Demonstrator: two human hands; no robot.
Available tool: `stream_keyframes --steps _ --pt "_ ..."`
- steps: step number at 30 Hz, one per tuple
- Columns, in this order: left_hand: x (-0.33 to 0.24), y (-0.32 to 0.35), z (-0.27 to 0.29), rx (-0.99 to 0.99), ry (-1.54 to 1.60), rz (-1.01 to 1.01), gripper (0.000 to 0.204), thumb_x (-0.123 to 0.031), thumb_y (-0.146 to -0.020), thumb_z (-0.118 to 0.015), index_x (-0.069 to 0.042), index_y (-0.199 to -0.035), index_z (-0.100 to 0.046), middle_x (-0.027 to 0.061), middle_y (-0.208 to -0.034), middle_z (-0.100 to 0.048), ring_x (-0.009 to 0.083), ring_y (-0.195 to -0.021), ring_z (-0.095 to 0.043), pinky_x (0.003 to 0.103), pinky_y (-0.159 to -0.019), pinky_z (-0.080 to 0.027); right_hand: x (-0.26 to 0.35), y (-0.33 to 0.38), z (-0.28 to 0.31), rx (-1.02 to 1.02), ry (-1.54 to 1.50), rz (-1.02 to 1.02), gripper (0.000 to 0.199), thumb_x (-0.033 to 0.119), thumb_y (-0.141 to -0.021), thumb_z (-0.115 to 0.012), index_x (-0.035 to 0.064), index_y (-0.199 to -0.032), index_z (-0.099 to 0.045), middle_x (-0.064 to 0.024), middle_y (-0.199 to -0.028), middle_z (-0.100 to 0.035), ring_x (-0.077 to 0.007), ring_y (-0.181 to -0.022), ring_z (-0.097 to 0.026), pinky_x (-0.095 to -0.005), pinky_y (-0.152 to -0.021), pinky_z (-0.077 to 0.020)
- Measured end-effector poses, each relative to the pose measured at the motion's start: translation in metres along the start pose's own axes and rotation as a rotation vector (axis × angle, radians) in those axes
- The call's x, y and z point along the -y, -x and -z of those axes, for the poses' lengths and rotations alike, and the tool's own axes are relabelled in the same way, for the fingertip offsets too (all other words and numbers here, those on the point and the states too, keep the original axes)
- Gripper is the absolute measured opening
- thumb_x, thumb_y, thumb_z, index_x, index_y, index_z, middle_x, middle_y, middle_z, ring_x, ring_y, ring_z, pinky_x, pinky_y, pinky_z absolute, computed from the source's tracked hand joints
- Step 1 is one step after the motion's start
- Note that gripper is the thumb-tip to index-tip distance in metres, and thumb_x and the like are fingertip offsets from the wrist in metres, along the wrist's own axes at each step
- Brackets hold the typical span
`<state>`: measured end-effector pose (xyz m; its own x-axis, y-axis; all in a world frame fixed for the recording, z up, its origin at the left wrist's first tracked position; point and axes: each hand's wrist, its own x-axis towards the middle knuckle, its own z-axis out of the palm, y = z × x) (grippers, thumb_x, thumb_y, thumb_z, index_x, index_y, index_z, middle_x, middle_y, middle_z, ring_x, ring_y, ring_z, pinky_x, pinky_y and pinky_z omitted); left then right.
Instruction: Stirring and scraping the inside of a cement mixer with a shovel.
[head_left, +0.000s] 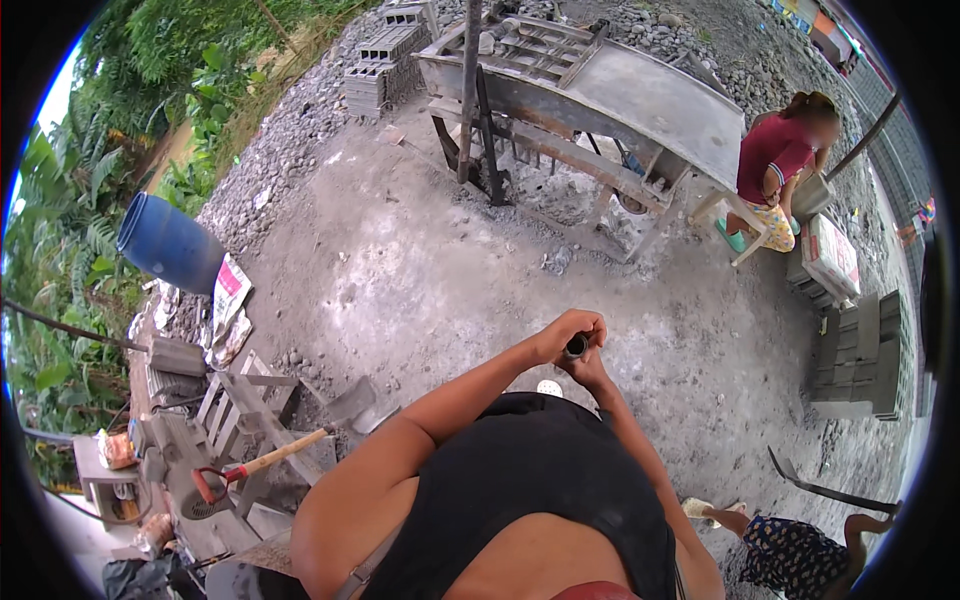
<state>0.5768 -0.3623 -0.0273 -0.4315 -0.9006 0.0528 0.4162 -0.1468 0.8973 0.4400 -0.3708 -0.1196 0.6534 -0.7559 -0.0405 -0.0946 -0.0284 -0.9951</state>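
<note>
In front of my torso, both my hands come together around a dark, hollow, round-ended object (576, 346) that looks like the end of a tube. My left hand (570, 331) curls over its far side, fingers wrapped. My right hand (588, 367) closes around it from the near right side, touching the left. Only the open ring of the object shows; the rest is hidden by my hands, so its kind and length cannot be made out. Beneath my hands lies grey, dusty ground (420, 270).
A long metal-and-wood work table (660, 90) stands ahead. A person in a red shirt (778, 155) is by bagged material (830, 258) and stacked blocks (858, 355). Another person (795, 553) is at lower right near a curved tool. Left are a blue barrel (172, 245) and a shovel (270, 458).
</note>
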Motion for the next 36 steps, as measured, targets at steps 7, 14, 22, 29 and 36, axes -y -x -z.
stream_keyframes --steps 7,14,22,29,36 --pt "0.000 0.003 0.002 -0.042 0.020 0.013 0.034 -0.029 -0.083 -0.040 0.001 -0.076 -0.053 0.0067 -0.066 -0.052 0.0133 -0.056 -0.051 0.026 -0.056 -0.042 0.009 -0.002 -0.005 0.028 -0.059 0.026 0.031 0.010 -0.068 -0.072 0.0043 -0.092 -0.055 -0.0034 -0.087 -0.058 -0.0146 -0.081 -0.056 -0.0286 -0.069 -0.0464" --pt "-0.003 0.003 -0.001 -0.041 0.035 0.027 0.033 -0.029 -0.083 -0.040 0.001 -0.077 -0.053 0.0061 -0.062 -0.052 0.0115 -0.055 -0.052 0.025 -0.056 -0.041 0.000 -0.001 -0.003 -0.021 -0.028 0.081 0.023 0.011 -0.069 -0.071 0.0047 -0.085 -0.055 -0.0024 -0.080 -0.057 -0.0132 -0.077 -0.055 -0.0281 -0.065 -0.0451" --pt "-0.001 0.010 0.009 -0.093 0.010 -0.042 0.039 -0.035 -0.086 -0.040 0.001 -0.078 -0.053 0.0056 -0.061 -0.053 0.0108 -0.053 -0.051 0.024 -0.053 -0.041 0.011 -0.013 -0.002 0.141 -0.003 0.037 0.028 0.009 -0.070 -0.070 0.0038 -0.092 -0.055 -0.0040 -0.087 -0.057 -0.0146 -0.083 -0.056 -0.0290 -0.070 -0.0456" --pt "-0.004 0.023 0.010 -0.252 -0.027 -0.122 0.040 -0.035 -0.087 -0.038 0.000 -0.076 -0.052 0.0058 -0.056 -0.053 0.0112 -0.049 -0.051 0.024 -0.050 -0.040 0.017 -0.029 -0.010 0.267 -0.034 0.123 0.038 0.012 -0.069 -0.072 0.0030 -0.099 -0.052 -0.0043 -0.092 -0.056 -0.0153 -0.086 -0.055 -0.0285 -0.072 -0.0451" --pt "0.006 0.022 0.017 -0.320 0.132 -0.111 0.040 -0.033 -0.086 -0.036 0.001 -0.075 -0.053 0.0069 -0.061 -0.053 0.0133 -0.047 -0.051 0.025 -0.049 -0.042 -0.021 -0.043 -0.005 0.404 -0.039 0.157 0.059 0.013 -0.070 -0.069 0.0065 -0.118 -0.036 -0.0059 -0.108 -0.044 -0.0172 -0.100 -0.046 -0.0335 -0.084 -0.0411"
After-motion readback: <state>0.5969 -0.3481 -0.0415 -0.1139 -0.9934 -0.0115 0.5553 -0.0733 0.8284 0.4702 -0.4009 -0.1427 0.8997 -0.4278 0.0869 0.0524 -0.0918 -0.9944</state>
